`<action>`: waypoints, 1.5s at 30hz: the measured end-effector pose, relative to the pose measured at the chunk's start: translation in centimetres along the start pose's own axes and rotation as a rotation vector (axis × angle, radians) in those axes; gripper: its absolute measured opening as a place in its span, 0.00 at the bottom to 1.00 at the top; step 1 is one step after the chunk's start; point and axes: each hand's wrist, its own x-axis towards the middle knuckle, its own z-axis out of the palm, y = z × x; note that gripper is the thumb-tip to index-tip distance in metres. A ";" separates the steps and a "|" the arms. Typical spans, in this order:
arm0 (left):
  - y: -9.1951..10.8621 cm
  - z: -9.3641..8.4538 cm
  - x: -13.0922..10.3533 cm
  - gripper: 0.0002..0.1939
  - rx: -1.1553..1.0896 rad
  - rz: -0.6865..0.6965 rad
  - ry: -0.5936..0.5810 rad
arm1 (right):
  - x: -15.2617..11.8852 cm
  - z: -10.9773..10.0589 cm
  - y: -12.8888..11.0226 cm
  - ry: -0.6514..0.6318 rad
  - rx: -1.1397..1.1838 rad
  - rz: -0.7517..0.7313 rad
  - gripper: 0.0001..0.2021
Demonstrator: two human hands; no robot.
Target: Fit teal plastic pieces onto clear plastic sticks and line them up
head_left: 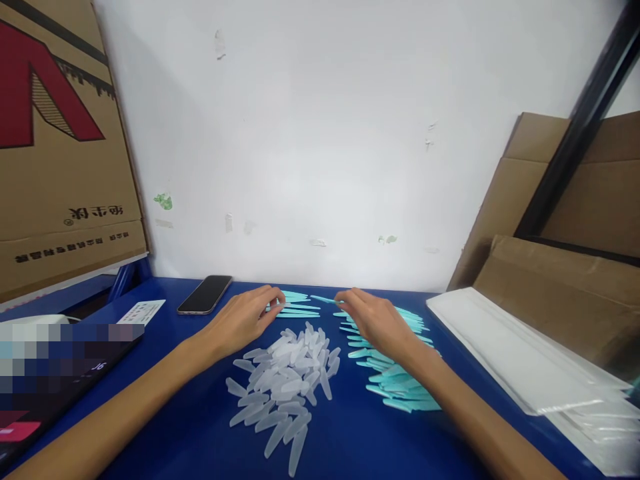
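Observation:
My left hand is closed at the left end of a small group of turquoise strips; what its fingertips hold is too small to make out. My right hand pinches the right end of a single turquoise strip. Under and beside my right hand and forearm lies a long pile of turquoise strips, partly hidden by them. Between my forearms a heap of translucent whitish pieces is spread on the blue table.
A phone and a printed card lie at the left, near a dark device. White plastic bags are stacked at the right. Cardboard stands at the left, with more cardboard at the right. A white wall closes off the back.

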 end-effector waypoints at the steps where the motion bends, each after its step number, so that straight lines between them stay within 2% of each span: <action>1: 0.3 0.0 0.0 0.15 -0.013 0.018 0.012 | 0.0 0.1 -0.5 -0.015 0.007 -0.028 0.10; 8: 1.6 0.4 -0.2 0.14 -0.115 0.088 0.024 | 0.0 0.9 -2.0 -0.056 -0.057 -0.099 0.10; 17: 1.4 0.3 -0.2 0.14 -0.054 0.119 0.034 | -0.1 0.4 -1.4 -0.024 -0.019 -0.098 0.11; 24: 1.5 0.7 -0.3 0.14 -0.017 0.141 0.047 | -0.2 0.7 -1.1 -0.029 -0.025 -0.113 0.10; 30: 1.5 0.6 -0.2 0.15 0.000 0.115 0.073 | -0.3 0.7 -0.9 0.012 0.015 -0.107 0.12; 39: 1.8 1.0 -0.3 0.13 -0.002 0.173 0.047 | -0.3 1.0 -1.2 0.009 -0.036 -0.155 0.09; 45: 2.1 1.4 -0.5 0.15 0.021 0.230 0.059 | -0.4 1.6 -1.9 0.051 0.097 -0.171 0.11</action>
